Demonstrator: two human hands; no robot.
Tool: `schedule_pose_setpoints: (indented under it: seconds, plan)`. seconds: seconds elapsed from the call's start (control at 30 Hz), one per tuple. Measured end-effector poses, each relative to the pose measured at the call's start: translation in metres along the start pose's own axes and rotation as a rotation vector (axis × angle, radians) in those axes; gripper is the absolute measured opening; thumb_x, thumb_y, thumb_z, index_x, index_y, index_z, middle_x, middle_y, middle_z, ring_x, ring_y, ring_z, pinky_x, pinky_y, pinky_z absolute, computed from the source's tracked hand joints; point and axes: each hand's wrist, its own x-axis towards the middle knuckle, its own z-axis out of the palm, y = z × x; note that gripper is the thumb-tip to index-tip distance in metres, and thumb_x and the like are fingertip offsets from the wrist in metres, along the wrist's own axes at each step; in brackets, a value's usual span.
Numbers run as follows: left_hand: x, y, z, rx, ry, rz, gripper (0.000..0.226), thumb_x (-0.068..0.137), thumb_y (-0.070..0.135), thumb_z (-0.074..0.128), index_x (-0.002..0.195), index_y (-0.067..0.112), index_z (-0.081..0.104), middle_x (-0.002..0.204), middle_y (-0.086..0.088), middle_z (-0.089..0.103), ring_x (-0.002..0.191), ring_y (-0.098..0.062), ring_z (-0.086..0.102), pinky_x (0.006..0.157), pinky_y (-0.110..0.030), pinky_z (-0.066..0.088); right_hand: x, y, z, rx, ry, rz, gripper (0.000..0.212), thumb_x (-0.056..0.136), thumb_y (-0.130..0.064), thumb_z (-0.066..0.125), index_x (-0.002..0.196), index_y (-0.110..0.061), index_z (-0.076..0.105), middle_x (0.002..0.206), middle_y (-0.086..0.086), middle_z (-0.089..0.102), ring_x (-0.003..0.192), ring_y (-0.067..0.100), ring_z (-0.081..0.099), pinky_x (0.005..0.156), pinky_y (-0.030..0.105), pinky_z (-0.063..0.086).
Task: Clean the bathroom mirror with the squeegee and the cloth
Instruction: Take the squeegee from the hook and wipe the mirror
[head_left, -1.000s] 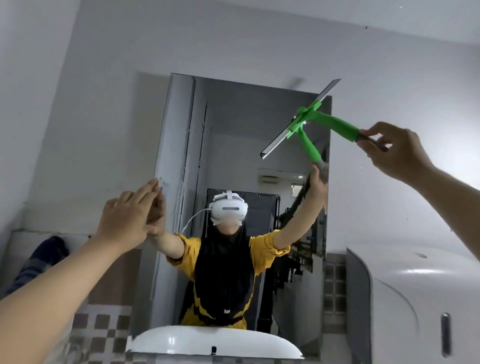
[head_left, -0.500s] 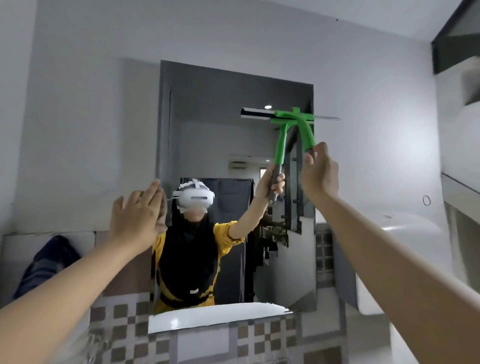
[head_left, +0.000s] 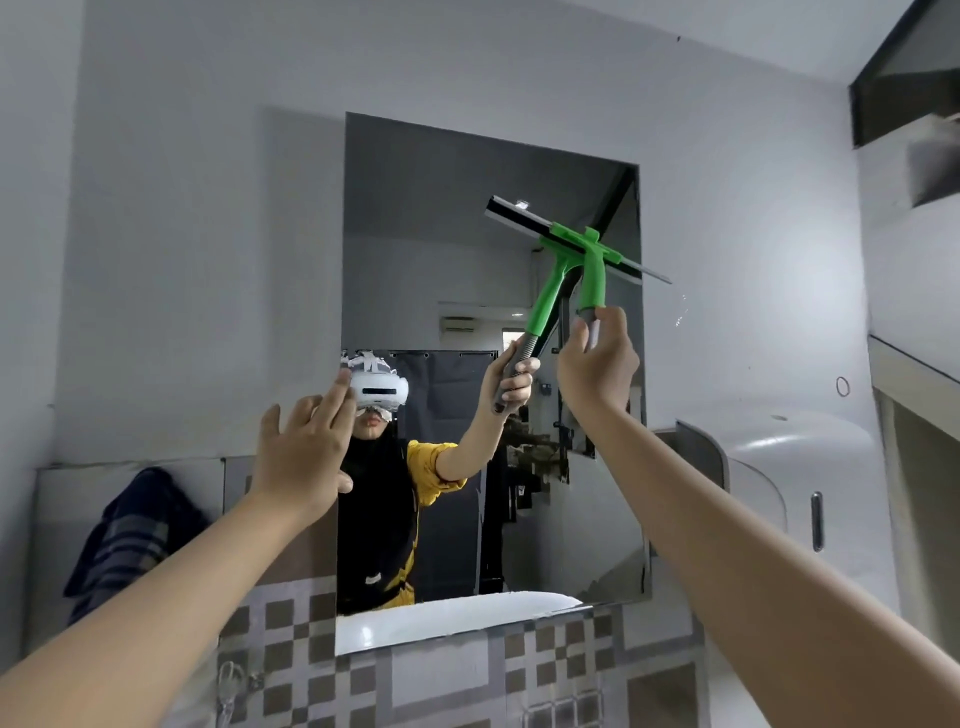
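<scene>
- Hanging at the far left, a dark checked cloth (head_left: 130, 535) waits unused on the wall ledge.
- Left hand (head_left: 304, 452), open, has shifted onto the mirror's (head_left: 431, 249) left edge.
- Right hand (head_left: 597, 364), closed on the squeegee (head_left: 587, 249), has tilted its blade against the upper right glass, likely starting a downward stroke.

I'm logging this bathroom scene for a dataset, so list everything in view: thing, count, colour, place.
mirror: one, frameless, on the grey wall, centre.
squeegee: one, green handle, dark blade, against the mirror's upper right.
cloth: one, dark blue plaid, hanging at lower left.
dispenser: one, white, on the wall right of the mirror.
tiles: grey and brown checks, below the mirror.
sink: seen only as a white reflection along the mirror's bottom.
left hand: open, flat at the mirror's left edge.
right hand: gripping the squeegee's handle.
</scene>
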Motion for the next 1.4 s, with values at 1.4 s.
schedule_pose_setpoints:
  seconds: [1.4]
  plan:
    - [-0.027,-0.008,0.020,-0.043,0.048,0.050,0.112,0.034,0.041,0.090,0.130,0.002,0.049,0.144,-0.011,0.041,0.093,-0.029,0.061,0.078,-0.050,0.049,-0.059,0.036,0.012,-0.290,-0.276,-0.524,0.034,0.095,-0.030,0.054,0.129,-0.026,0.056,0.084,0.003,0.069,0.061,0.021,0.059,0.046,0.026,0.041]
